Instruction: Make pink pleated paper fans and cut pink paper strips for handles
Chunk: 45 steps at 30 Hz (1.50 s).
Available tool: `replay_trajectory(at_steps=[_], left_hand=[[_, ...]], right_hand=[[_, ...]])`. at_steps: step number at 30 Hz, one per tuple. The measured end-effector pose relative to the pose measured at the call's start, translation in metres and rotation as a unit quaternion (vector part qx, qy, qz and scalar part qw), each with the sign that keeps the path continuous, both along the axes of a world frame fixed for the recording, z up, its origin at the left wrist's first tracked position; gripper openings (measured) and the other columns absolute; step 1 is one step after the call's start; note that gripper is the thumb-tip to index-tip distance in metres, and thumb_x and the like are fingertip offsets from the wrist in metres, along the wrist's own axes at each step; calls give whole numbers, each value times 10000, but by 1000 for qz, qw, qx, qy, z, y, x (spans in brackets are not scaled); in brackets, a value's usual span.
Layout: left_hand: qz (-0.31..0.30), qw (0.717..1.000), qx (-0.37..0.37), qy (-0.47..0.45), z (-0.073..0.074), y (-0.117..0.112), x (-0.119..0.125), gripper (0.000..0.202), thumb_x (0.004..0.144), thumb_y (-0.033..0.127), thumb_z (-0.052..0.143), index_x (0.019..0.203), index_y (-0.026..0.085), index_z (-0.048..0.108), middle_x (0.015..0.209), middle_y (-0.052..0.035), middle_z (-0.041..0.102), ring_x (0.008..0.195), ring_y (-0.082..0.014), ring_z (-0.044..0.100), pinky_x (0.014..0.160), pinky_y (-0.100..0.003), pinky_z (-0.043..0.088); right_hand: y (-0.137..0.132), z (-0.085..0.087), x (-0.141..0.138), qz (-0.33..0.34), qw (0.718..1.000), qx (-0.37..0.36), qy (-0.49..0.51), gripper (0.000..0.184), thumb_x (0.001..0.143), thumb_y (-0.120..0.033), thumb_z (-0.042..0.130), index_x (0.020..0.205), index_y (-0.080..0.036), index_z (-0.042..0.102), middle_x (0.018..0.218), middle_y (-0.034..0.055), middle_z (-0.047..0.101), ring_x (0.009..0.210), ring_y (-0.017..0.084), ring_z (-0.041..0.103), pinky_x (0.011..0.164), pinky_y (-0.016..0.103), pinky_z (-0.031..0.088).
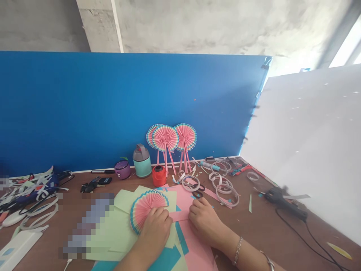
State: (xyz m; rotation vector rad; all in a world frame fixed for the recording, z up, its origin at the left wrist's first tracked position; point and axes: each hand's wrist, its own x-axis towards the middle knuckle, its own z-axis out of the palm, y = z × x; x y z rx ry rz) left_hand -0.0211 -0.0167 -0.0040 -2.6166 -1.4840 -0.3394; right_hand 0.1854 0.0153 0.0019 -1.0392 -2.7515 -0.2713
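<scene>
My left hand [156,225] rests with curled fingers on a pleated pink paper fan with a teal edge [145,209], pressing it down on pale green sheets [113,229]. My right hand [203,221], a bracelet at its wrist, lies beside it with fingers bent down on a pink paper strip [180,215] and pink sheet [197,252]. Scissors [198,194] lie just beyond my right fingers. What my right fingers pinch, if anything, is hidden.
Three finished pink fans [170,141] lean on a blue board [113,109]. A teal bottle [142,160], purple cup [122,169], red tape holder [159,175], tape rings [222,184] stand behind. Glue gun [284,203] at right; paper scraps and cords [31,195] left.
</scene>
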Motion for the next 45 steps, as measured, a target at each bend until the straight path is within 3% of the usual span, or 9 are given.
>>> replay_trajectory(at_steps=[4,10,18,22,25,33,45], left_hand=[[21,1000,-13,-9,2,-2,4,180,843,92,446,813,183,598,854,-39,594,856,-209,501,746,-356,372],[28,999,-33,-27,1,-1,3,223,864,95,403,839,184,606,866,-53,596,845,-209,506,731,-351,380],[31,999,-30,-31,-5,2,-3,228,866,95,419,854,189,626,840,-45,618,857,-209,530,757,-353,383],[44,996,-32,-66,-2,0,-6,250,881,115,395,824,196,624,820,-39,617,853,-200,529,769,-350,372],[56,994,-46,-81,4,-1,-8,256,884,129,381,805,201,614,814,-33,616,841,-197,524,776,-356,358],[109,987,-58,-107,9,-4,-14,238,878,175,375,745,203,571,839,-26,588,870,-200,516,769,-358,331],[131,982,-52,-125,10,-2,-16,204,846,181,424,716,209,579,869,-23,586,896,-197,509,807,-369,324]], right_hand=[[-1,3,-4,16,1000,-11,22,102,820,-131,501,756,-175,568,767,47,577,734,180,411,670,344,231],[2,2,-11,43,999,-5,13,147,847,-121,482,728,-165,557,772,54,561,729,177,407,654,337,226],[7,0,-5,-15,998,-57,14,84,770,-108,499,757,-160,564,809,50,588,769,181,457,690,329,263],[7,9,4,-53,994,-90,28,151,831,-133,447,757,-168,574,829,53,592,788,185,473,716,319,295],[8,11,9,-53,993,-98,35,193,864,-123,406,789,-176,576,873,56,586,819,190,476,729,317,313],[17,-3,18,-55,988,-112,88,144,872,-159,442,775,-177,547,858,50,560,819,184,477,752,304,367],[16,7,30,-46,988,-120,86,153,814,-77,425,744,-174,521,847,64,551,863,210,511,778,341,404]])
